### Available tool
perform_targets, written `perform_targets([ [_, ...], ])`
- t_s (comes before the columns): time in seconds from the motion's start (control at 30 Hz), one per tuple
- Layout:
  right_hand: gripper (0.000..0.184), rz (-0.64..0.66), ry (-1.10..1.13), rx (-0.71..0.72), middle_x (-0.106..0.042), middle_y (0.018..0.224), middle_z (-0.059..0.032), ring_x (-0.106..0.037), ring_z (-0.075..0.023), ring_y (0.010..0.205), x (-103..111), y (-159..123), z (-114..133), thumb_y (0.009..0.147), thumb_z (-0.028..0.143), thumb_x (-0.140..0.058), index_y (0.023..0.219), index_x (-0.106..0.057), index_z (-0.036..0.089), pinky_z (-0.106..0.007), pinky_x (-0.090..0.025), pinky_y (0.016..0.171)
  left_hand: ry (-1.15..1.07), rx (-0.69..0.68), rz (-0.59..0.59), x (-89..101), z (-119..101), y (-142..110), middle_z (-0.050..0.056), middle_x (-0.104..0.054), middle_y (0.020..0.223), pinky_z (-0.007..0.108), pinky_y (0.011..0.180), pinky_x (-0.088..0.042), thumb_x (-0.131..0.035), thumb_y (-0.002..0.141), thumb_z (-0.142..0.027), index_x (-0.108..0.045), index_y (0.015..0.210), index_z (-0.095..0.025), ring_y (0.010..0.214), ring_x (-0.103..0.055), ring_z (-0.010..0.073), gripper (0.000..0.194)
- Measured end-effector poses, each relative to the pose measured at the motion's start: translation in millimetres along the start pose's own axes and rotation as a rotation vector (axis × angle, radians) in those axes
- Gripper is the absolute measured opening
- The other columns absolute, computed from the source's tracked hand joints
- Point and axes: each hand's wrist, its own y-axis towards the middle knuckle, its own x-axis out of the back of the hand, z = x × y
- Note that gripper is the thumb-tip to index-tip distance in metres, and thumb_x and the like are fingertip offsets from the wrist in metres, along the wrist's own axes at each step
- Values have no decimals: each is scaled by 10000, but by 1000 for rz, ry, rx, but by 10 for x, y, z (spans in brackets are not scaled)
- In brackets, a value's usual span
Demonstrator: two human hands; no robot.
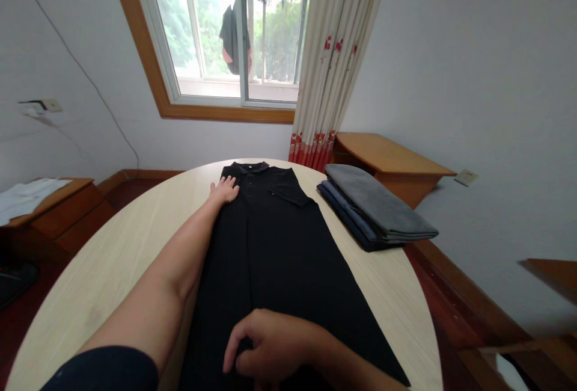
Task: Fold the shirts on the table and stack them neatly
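Note:
A black polo shirt (288,246) lies lengthwise on the round table, its collar at the far end and its hem toward me. Its left side is turned inward, leaving a long edge down the body; a short sleeve shows at the upper right. My left hand (225,190) rests flat on the shirt's upper left, below the collar, with its fingers spread. Over the lower part of the shirt is my right hand (270,343), loosely bent, with a gap between thumb and forefinger and nothing visible in it. Its other fingers are partly hidden.
Folded grey and dark blue clothes (378,204) are stacked at the table's right edge. The pale round table (130,246) stands before a window and a curtain (333,66). A wooden desk (392,153) is behind the stack; a brown cabinet (67,210) stands left.

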Motion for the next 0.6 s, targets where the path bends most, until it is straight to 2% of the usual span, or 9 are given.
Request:
perform_targets([
  [0.1, 277, 2, 19, 15, -542, 461, 101, -522, -73, 337, 68, -36, -31, 900, 97, -480, 1102, -652, 176, -147, -440, 443, 4, 8, -41, 37, -46, -104, 146, -184, 1655, 639, 1190, -138, -224, 1018, -414, -320, 1568, -143, 1529, -182, 325, 621],
  [0.2, 170, -57, 16, 65, -544, 457, 98, -515, -59, 327, 159, -87, -74, 939, 178, -506, 1035, -646, 160, -125, -398, 424, 14, -19, -97, 77, -110, -349, 152, -222, 1648, 602, 1203, -146, -194, 1030, -377, -361, 1545, -130, 1524, -207, 306, 594],
  [0.3, 155, -165, 30, 150, -534, 450, 92, -524, -66, 339, 248, -114, -128, 956, 261, -523, 963, -636, 156, -123, -356, 405, 61, -108, -114, 67, -191, -735, 141, -247, 1644, 544, 1219, -148, -217, 1031, -386, -375, 1536, -128, 1529, -200, 282, 589],
  [0.47, 258, -427, 66, 282, -521, 458, 88, -527, -83, 361, 398, -99, -227, 932, 406, -575, 916, -617, 152, -150, -343, 402, 143, -224, -56, -66, -322, -1480, 141, -209, 1653, 500, 1230, -143, -246, 1022, -439, -326, 1560, -99, 1539, -158, 285, 642],
  [0.6, 263, -626, 53, 365, -524, 478, 78, -533, -89, 382, 521, -89, -293, 920, 408, -580, 855, -612, 155, -168, -363, 415, 124, -273, -7, -160, -434, -2025, 151, -196, 1651, 493, 1233, -154, -233, 1022, -471, -314, 1562, -65, 1540, -143, 289, 681],
])
